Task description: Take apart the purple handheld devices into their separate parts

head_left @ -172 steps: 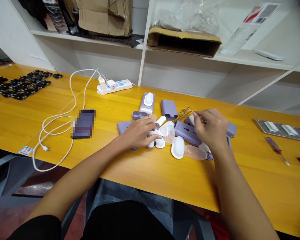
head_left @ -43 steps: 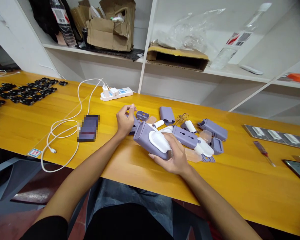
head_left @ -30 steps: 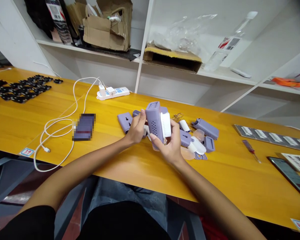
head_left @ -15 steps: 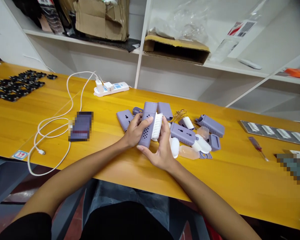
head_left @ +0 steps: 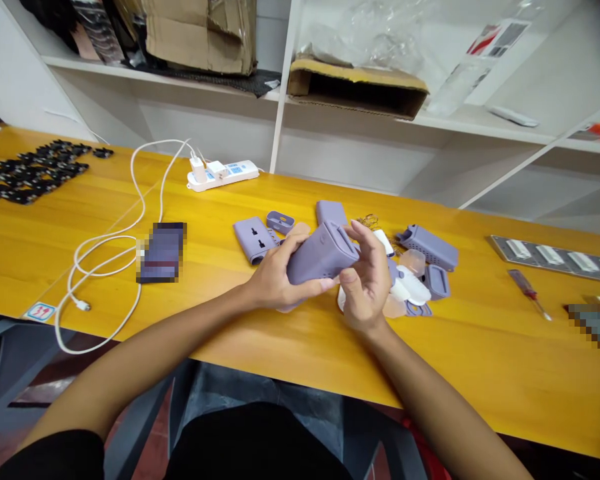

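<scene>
My left hand is wrapped round a purple plastic housing, held tilted above the table with its recessed end facing right. The white ribbed piece seen earlier is out of sight. Curved about that right end is my right hand, thumb and fingers apart; the fingertips are very near the housing, and I cannot tell if they touch it. Behind the hands lie a purple slotted case, a small purple frame and another purple case. To the right are a perforated purple case and white oval pieces.
A white power strip and looped white cable lie left, beside a blurred dark flat object. Black parts cover the far left. A screwdriver and metal strip lie right. Shelving stands behind.
The purple housing has turned from upright to tilted rightward, its end now showing. The white ribbed piece has gone from view. My right hand has moved right and up, its fingers spread.
</scene>
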Demonstrator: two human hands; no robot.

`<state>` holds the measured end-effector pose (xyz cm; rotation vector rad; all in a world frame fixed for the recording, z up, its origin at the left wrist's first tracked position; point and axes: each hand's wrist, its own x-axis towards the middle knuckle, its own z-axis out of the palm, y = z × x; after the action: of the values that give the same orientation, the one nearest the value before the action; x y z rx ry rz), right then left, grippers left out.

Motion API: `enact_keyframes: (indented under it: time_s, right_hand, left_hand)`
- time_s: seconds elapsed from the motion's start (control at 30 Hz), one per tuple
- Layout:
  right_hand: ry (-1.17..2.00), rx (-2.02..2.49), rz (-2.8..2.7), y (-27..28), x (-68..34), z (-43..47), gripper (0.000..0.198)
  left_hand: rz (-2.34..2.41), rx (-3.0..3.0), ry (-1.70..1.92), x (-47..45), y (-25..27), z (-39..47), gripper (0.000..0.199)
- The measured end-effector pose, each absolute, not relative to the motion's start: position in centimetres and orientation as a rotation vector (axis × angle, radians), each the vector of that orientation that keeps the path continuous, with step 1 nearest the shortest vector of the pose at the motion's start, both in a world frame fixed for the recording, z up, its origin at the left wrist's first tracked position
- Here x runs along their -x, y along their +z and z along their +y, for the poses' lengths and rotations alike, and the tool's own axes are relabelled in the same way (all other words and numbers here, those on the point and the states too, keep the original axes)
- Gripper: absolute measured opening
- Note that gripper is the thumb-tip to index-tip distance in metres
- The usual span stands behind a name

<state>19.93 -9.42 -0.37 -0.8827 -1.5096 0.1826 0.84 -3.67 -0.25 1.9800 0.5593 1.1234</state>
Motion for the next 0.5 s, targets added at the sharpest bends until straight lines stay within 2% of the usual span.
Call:
enact_keyframes:
  time_s: [0.1,0.17,0.3,0.5]
  right_hand:
    - [0.089,0.856,-1.571,0.3,-20.5,-9.8,0.069]
    - [0.027,0.868,-1.624,0.9,-20.6,-10.2,0.071]
    - [-0.080,0.929,-1.727,1.8,-20.4,-10.8,0.075]
    - [-0.097,0.940,-1.762,2.3,-20.1,-10.9,0.064]
  left_hand:
    - [0.566,-2.234,1.231,-0.8,-0.6,-3.8,0.097]
    - [0.481,-2.368,1.356,-0.8,-0.6,-3.9,0.103]
    - [0.346,-2.584,1.474,-1.0,-0.5,-4.2,0.103]
    - [0.476,-2.606,1.302,-1.1,-0.7,-4.8,0.096]
